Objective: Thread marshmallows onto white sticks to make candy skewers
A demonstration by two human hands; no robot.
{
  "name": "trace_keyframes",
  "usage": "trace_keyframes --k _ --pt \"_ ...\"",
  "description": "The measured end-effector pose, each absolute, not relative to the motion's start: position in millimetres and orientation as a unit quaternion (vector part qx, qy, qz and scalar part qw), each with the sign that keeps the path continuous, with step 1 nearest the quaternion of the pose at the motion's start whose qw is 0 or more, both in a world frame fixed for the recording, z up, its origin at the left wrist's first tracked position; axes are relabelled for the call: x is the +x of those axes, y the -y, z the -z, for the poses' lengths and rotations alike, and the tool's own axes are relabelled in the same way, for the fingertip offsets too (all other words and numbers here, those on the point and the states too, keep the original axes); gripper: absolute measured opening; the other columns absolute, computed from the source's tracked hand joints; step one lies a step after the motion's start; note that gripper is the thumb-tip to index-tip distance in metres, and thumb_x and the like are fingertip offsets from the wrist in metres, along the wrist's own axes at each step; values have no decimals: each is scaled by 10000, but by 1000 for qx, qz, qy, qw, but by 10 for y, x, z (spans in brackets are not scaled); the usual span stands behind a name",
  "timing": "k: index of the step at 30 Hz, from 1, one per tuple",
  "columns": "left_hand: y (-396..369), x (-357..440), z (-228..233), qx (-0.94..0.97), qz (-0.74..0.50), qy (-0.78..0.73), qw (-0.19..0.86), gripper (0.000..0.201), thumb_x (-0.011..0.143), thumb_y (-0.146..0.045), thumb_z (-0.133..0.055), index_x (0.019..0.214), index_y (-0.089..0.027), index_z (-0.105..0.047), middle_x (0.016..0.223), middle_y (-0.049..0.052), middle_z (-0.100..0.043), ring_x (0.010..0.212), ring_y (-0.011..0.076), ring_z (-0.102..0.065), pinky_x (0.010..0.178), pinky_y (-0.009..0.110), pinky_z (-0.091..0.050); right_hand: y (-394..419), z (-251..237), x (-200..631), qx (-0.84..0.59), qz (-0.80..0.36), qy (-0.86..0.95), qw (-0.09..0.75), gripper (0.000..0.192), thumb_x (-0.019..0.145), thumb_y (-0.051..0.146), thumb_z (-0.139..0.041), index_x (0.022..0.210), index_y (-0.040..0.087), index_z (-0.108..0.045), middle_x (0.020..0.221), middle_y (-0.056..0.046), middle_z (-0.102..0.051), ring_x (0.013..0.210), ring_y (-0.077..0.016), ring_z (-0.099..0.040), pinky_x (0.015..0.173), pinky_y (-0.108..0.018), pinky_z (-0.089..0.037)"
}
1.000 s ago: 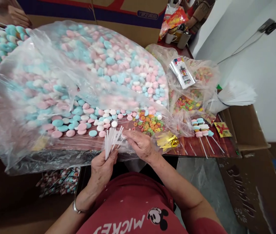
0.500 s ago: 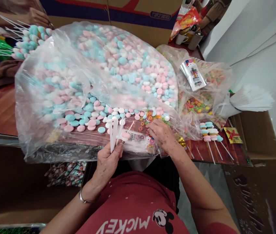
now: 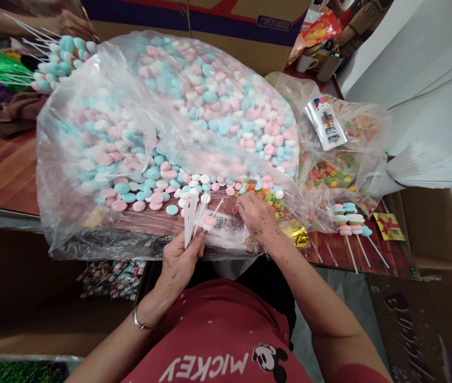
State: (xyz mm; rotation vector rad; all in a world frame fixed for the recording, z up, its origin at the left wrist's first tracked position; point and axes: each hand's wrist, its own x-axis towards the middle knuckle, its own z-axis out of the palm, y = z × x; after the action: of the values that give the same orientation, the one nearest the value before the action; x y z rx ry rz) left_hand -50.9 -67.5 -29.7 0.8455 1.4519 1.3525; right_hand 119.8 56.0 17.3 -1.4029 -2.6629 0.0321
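Head view: big candy bag fills my desk. Three finished skewers lie at three o'clock; heaps of candy remain. My left hand clutches sticks; my right hand pinches among ring candies.

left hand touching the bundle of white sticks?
Touching. The head view shows the left hand closed around the lower ends of the white sticks, which fan upward from between its fingers.
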Motion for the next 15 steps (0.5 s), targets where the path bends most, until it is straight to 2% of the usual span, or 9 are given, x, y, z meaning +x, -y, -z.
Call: trace_keyframes --k 6,10,15 --pt "661 -506 222 354 -544 -594 476 260 857 -350 -620 678 -162 -600 535 -41 -471 457 67 -332 416 216 -220 -553 -65 1169 -406 -24 909 91 149 913 91 -505 921 161 -637 914 -88 -651 886 -206 -558 803 -286 -401" --pt "641 -500 217 358 -547 -585 480 300 849 -364 -623 633 -162 -573 533 -36 -479 444 64 -328 409 219 -212 -608 -100 1229 -394 -92 911 86 149 892 78 -512 882 166 -632 894 -71 -632 871 -193 -549 787 -272 -398" --pt "624 -489 181 353 -552 -583 480 258 831 -350 -633 657 -164 -592 521 -38 -483 433 66 -330 404 220 -218 -674 -137 1272 -387 -156 906 69 160 897 91 -496 894 173 -632 884 -48 -601 840 -169 -539 751 -249 -387"
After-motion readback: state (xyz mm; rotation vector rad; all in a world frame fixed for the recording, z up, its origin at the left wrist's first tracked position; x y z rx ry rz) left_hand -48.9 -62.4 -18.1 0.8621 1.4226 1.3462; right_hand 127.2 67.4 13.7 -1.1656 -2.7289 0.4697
